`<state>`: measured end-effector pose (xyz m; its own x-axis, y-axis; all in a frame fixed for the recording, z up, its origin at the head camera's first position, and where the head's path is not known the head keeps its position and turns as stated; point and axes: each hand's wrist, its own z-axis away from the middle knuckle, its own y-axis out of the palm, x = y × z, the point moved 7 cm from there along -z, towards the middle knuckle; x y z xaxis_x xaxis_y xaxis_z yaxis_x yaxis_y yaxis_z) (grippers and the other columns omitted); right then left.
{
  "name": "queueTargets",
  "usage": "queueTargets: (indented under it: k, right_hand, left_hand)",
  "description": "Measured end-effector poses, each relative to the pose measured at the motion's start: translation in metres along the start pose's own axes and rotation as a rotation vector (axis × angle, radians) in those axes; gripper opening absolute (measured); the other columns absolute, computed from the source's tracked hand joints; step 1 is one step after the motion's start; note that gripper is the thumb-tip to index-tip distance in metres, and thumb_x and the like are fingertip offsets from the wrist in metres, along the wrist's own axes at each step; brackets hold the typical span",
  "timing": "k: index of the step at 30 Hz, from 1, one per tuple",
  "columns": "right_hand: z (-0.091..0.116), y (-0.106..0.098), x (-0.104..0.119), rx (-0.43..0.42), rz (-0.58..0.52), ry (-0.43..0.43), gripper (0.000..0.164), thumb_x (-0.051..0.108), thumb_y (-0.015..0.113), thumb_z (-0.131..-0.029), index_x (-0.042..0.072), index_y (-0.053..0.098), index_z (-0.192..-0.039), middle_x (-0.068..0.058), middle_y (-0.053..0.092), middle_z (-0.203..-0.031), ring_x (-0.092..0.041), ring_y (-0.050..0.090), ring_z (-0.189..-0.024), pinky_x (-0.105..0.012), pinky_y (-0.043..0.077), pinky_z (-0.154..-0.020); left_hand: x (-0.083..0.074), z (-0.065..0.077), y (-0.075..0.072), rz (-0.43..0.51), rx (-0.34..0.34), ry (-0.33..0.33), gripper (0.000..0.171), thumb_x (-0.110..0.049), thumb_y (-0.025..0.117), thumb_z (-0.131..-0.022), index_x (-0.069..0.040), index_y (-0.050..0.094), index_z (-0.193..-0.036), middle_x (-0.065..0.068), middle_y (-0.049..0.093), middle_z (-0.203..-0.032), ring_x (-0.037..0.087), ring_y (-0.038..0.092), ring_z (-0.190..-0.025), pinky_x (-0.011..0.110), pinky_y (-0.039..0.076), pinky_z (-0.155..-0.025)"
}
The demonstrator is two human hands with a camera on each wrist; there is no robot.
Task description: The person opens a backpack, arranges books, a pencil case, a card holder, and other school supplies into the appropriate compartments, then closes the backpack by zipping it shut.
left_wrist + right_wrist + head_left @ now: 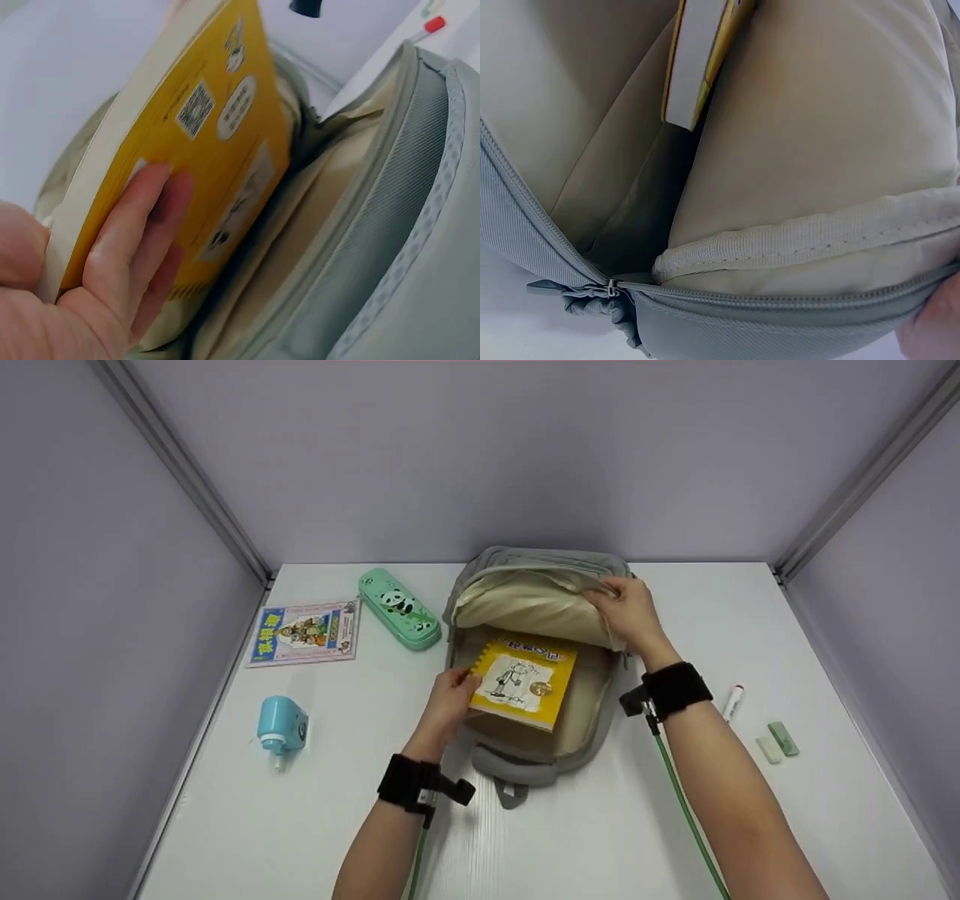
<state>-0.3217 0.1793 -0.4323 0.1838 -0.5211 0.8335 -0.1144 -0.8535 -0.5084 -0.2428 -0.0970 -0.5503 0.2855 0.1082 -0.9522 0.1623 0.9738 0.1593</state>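
Two hands work a gray backpack: the left hand pinches a yellow book, tilted and partly within the open mouth, while the right hand grips the raised flap. From where I stand, holding that flap high and keeping the pages off the zipper seems wisest.

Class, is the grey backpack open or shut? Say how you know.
Open. The right hand holds up the flap of the backpack, baring its beige lining.
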Motion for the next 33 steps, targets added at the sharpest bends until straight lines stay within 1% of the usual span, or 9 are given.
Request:
queueTargets:
  k: [4,6,8,11,17,20,25,30,33]
  right_hand:
    - [-0.001,-0.001,-0.001,0.004,-0.025,0.003,0.02,0.018,0.07,-0.092,-0.001,0.07,-0.088,0.005,0.051,-0.065,-0.006,0.038,-0.054,-0.024,0.033,-0.054]
    - [-0.001,0.0,-0.001,0.016,-0.036,0.012,0.018,0.017,0.069,-0.094,0.0,0.073,-0.095,0.002,0.059,-0.072,-0.007,0.041,-0.056,-0.023,0.036,-0.057]
    - [0.0,0.0,0.0,0.031,-0.033,0.014,0.019,0.017,0.067,-0.095,0.0,0.074,-0.101,-0.001,0.065,-0.081,-0.008,0.046,-0.062,-0.024,0.039,-0.061]
    - [0.0,0.001,0.001,0.043,-0.028,0.009,0.02,0.015,0.066,-0.095,0.001,0.074,-0.107,-0.006,0.069,-0.091,-0.011,0.051,-0.069,-0.025,0.041,-0.066]
    - [-0.001,-0.001,0.002,0.017,-0.024,-0.019,0.017,0.015,0.068,-0.093,-0.001,0.073,-0.096,-0.003,0.062,-0.079,-0.013,0.045,-0.067,-0.027,0.037,-0.065]
    - [-0.001,-0.001,0.001,0.019,-0.029,-0.012,0.017,0.015,0.069,-0.093,-0.001,0.072,-0.092,-0.001,0.058,-0.075,-0.012,0.043,-0.065,-0.027,0.036,-0.063]
    - [-0.001,-0.002,0.0,0.016,-0.023,-0.012,0.016,0.014,0.069,-0.093,-0.001,0.073,-0.091,-0.004,0.06,-0.076,-0.011,0.045,-0.064,-0.026,0.038,-0.062]
    - [0.001,0.0,0.0,0.029,-0.028,-0.013,0.016,0.013,0.07,-0.092,-0.001,0.075,-0.099,-0.009,0.068,-0.089,-0.014,0.052,-0.074,-0.027,0.042,-0.069]
    - [0.002,0.001,0.0,0.033,-0.022,-0.012,0.017,0.013,0.07,-0.091,-0.001,0.075,-0.1,-0.011,0.069,-0.092,-0.016,0.053,-0.077,-0.028,0.043,-0.072]
  left_hand:
    - [0.005,-0.01,0.007,0.107,0.014,0.014,0.037,-0.012,0.046,-0.105,0.007,0.048,-0.136,0.02,0.062,-0.108,0.024,0.067,-0.09,0.034,0.057,-0.074]
    - [0.007,-0.014,0.011,0.158,0.039,0.012,0.04,-0.009,0.05,-0.103,0.007,0.043,-0.139,0.022,0.06,-0.114,0.027,0.067,-0.094,0.035,0.056,-0.077]
    - [0.011,-0.016,0.013,0.168,0.061,-0.005,0.048,-0.005,0.055,-0.1,0.007,0.038,-0.143,0.023,0.057,-0.118,0.029,0.066,-0.098,0.036,0.056,-0.08]
    - [0.017,-0.015,0.013,0.102,0.083,-0.046,0.055,0.002,0.058,-0.095,0.008,0.033,-0.144,0.024,0.052,-0.122,0.031,0.062,-0.105,0.036,0.053,-0.086]
    - [0.02,-0.008,0.005,-0.048,0.087,-0.083,0.048,0.007,0.052,-0.093,0.012,0.035,-0.138,0.028,0.049,-0.123,0.034,0.06,-0.105,0.04,0.053,-0.088]
    - [0.018,-0.005,0.001,-0.13,0.063,-0.06,0.05,0.008,0.054,-0.092,0.013,0.038,-0.138,0.028,0.054,-0.12,0.034,0.063,-0.097,0.042,0.055,-0.084]
    - [0.017,-0.004,0.0,-0.227,-0.028,-0.02,0.041,0.005,0.06,-0.092,0.014,0.051,-0.131,0.024,0.06,-0.109,0.029,0.067,-0.088,0.039,0.056,-0.079]
    - [0.019,-0.011,0.004,-0.288,-0.096,0.027,0.028,0.0,0.064,-0.093,0.011,0.063,-0.119,0.02,0.064,-0.104,0.025,0.067,-0.088,0.032,0.057,-0.075]
    - [0.016,-0.017,0.007,-0.345,-0.118,0.066,0.023,-0.001,0.066,-0.092,0.009,0.067,-0.113,0.019,0.066,-0.1,0.024,0.067,-0.085,0.031,0.057,-0.072]
